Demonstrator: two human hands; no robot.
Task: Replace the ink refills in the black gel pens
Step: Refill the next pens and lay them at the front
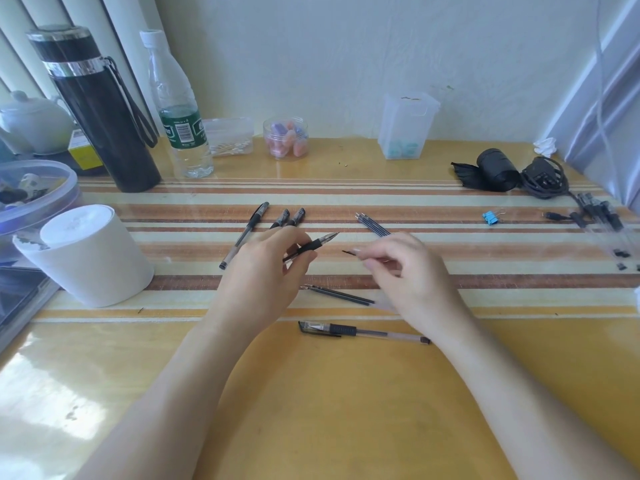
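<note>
Head view: left hand (266,268) grips pen (313,247); right hand (401,268) pinches refill (350,252)

Nothing's really reading clearly here. The green label (182,128) on the water bottle (176,109) is showing white print and a barcode, but it's coming out too blurry to make out.

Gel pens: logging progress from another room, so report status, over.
Left hand gripping uncapped pen, tip up-right. Right hand pinching thin refill, tip toward pen. Two refills and capped pen lie below. Nothing between pen and refill.
</note>
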